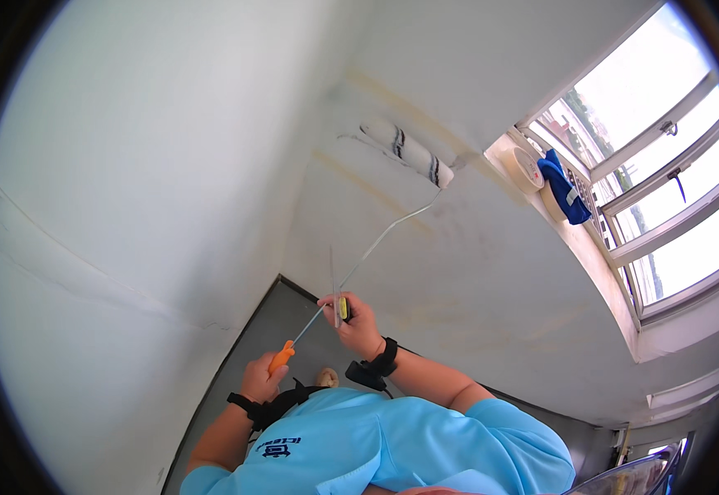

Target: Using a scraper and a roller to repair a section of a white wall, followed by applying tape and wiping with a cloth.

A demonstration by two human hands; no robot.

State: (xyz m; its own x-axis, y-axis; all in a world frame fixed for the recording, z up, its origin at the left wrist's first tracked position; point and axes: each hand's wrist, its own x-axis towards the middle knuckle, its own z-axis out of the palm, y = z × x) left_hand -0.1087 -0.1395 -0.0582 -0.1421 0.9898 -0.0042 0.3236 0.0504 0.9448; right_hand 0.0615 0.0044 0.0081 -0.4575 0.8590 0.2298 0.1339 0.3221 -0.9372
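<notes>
My left hand (pixel 259 379) is closed around the orange handle (pixel 282 357) of a paint roller. The roller's long bent metal rod (pixel 373 247) slants up to a white sleeve with dark stripes (pixel 410 154), which lies against or close to the pale wall. Higher on the rod, my right hand (pixel 356 324) is closed, with its fingers at the rod. That same hand holds a thin-bladed tool with a yellow and black handle (pixel 344 309); its blade points up and is seen nearly edge-on, so its exact kind cannot be told.
Yellowish bands (pixel 367 188) and grey smudges mark the wall around the roller. To the right, a window sill (pixel 564 235) bears rolls of tape (pixel 522 170) and a blue cloth-like item (pixel 564 188). A wall corner runs at left; grey floor (pixel 235 363) lies below.
</notes>
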